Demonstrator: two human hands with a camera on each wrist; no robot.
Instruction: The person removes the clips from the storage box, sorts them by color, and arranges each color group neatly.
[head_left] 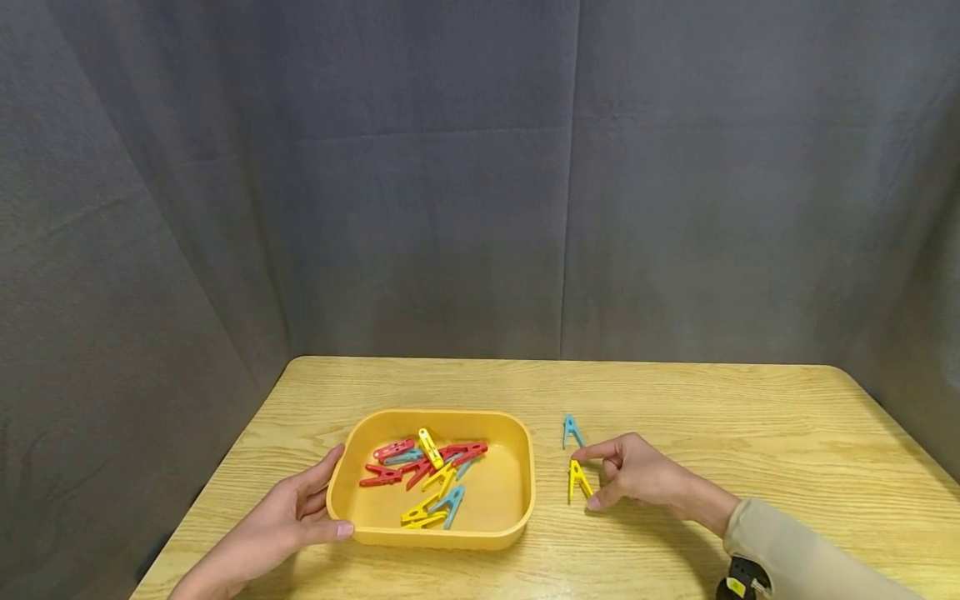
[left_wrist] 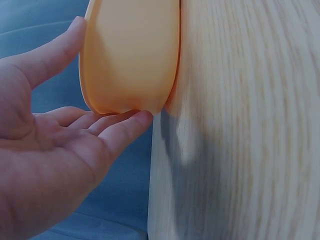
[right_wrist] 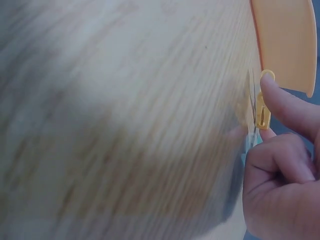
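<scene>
Pinching a yellow peg (head_left: 578, 481) just right of the tray (head_left: 528, 467), the right hand (head_left: 637, 473) grips it by thumb and forefinger; light, stiff plastic, probably slippery, best held at its sides. The left hand (head_left: 288, 521), fingers straight, touches the tray's left wall.

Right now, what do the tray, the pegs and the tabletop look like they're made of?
Tray: looks like moulded plastic, matte orange-yellow, with smooth rounded corners and rim.
Yellow peg pinched by the right hand, and the blue peg beside it: likely glossy coloured plastic; spring not discernible.
Tabletop: light wood grain; solid, veneer or laminate can't be told.
</scene>
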